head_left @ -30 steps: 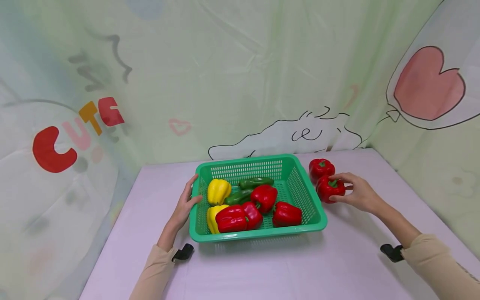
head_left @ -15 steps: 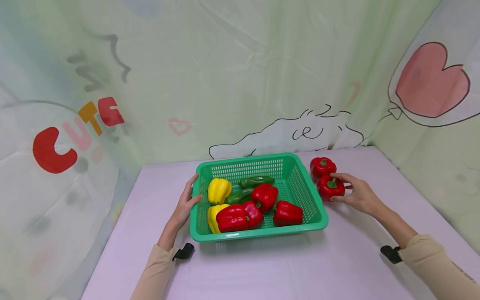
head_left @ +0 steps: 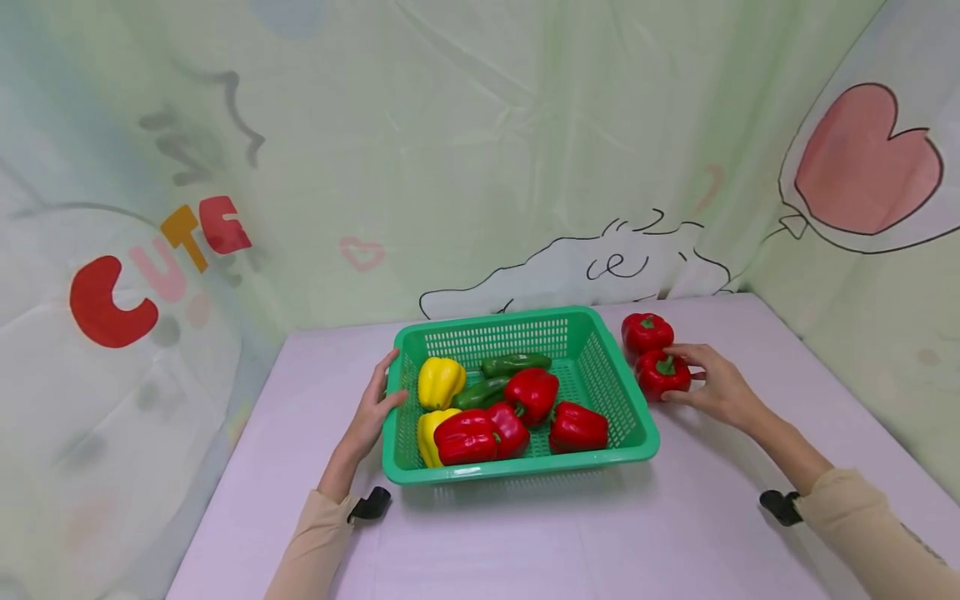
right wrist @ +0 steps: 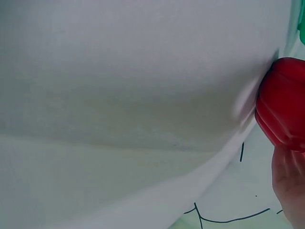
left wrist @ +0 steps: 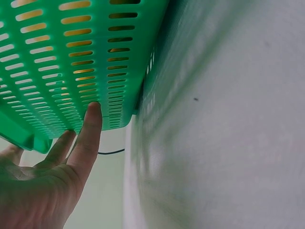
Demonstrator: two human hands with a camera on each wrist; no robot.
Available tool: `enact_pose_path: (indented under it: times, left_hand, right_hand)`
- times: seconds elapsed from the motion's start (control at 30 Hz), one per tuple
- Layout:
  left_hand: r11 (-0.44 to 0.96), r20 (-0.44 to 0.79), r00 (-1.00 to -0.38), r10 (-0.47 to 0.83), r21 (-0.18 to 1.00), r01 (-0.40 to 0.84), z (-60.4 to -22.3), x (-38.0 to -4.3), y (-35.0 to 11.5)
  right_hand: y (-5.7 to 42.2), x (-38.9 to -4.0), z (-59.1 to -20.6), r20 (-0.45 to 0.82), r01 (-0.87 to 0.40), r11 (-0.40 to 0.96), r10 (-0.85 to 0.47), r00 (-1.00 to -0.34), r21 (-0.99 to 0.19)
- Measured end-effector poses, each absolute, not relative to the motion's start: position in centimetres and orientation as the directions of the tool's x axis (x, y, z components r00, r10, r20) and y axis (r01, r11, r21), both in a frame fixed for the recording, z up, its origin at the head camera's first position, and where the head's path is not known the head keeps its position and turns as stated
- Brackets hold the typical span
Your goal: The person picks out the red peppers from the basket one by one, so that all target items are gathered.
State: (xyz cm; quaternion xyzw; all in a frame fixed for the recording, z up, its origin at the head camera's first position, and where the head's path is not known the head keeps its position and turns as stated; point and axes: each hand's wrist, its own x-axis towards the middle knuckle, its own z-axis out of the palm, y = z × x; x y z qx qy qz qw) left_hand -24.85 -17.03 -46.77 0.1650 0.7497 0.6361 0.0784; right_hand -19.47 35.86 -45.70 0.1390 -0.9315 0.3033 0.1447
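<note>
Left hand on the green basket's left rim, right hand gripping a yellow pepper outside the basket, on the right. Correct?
One error: the pepper in the right hand is red, not yellow; the head view shows it, and so does the right wrist view. The rest stands: left hand on the left rim of the green basket, gripped pepper outside it on the right.

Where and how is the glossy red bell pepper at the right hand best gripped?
Probably around its rounded sides, below the green stem, from the right with thumb in front, as the right hand sits. The glossy red bell pepper stands stem up, with the green slotted plastic basket close on its left and another red bell pepper behind.
</note>
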Motion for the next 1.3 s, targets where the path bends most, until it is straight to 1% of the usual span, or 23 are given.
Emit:
enact_pose_path:
  times: [0.13,0.23,0.47,0.73,0.9,1.0,1.3]
  left_hand:
    - [0.153,0.093,-0.932,0.350,0.976,0.155,-45.3,-23.9,-16.7]
    - [0.157,0.101,-0.929,0.355,0.974,0.165,-45.2,-23.9,-16.7]
    - [0.120,0.119,-0.930,0.349,0.978,0.170,-47.9,-25.4,-17.2]
    - [0.123,0.142,-0.932,0.334,0.974,0.192,-48.3,-25.4,-17.2]
    - [0.123,0.146,-0.931,0.333,0.973,0.196,-48.1,-25.4,-17.1]
    - [0.125,0.143,-0.932,0.332,0.973,0.194,-48.0,-25.4,-17.0]
    - [0.129,0.149,-0.932,0.331,0.971,0.201,-48.3,-25.5,-17.1]
  right_hand:
    - [35.9,-19.6,-45.4,0.313,-0.317,0.781,-0.165,-0.935,-0.537]
    - [35.9,-19.5,-45.0,0.292,-0.305,0.780,-0.163,-0.942,-0.546]
    - [35.8,-19.3,-43.6,0.312,-0.321,0.783,-0.171,-0.935,-0.532]
    - [34.2,-18.8,-41.2,0.339,-0.326,0.793,-0.162,-0.927,-0.514]
    - [32.4,-18.7,-39.9,0.367,-0.392,0.759,-0.217,-0.905,-0.520]
    - [31.2,-18.5,-39.5,0.361,-0.423,0.734,-0.256,-0.897,-0.531]
    - [26.6,-17.9,-38.6,0.272,-0.469,0.713,-0.381,-0.883,-0.522]
